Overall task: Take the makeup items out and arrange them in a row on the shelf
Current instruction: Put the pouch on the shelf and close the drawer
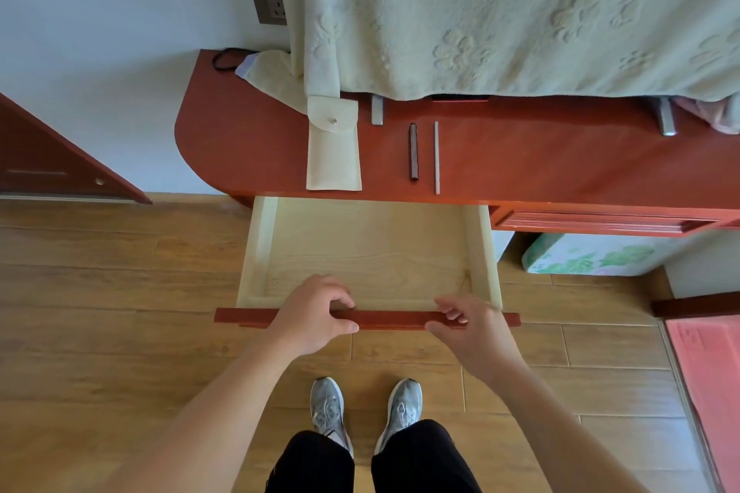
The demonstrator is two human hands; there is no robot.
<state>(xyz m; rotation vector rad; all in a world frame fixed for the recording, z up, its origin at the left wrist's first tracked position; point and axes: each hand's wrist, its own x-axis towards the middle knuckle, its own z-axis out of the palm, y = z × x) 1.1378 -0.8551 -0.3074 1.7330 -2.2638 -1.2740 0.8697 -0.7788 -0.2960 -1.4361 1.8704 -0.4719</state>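
Evidently a late stage of the task is shown. A pale green blanket (pixel 500 12) is draped over the back of the red shelf (pixel 560 156), and the front strip of the shelf is bare. Below it the drawer (pixel 368 244) is pulled out, and nothing is seen on its pale wooden floor. The drawer front (pixel 396 319) is gripped by the left hand (pixel 316 316), with fingers curled over the top edge and the thumb on the near face. It is pinched likewise by the right hand (pixel 468 326), though that hand is slightly blurred. On the shelf three items are laid side by side, apart from one another, each pointing toward the drawer: a cream pouch (pixel 333 148) at the left, a dark stick (pixel 413 152) in the middle, and a thin grey stick (pixel 436 158) just beside it on the right. The taking-out and arranging are judged done; only closing the drawer appears to be left.
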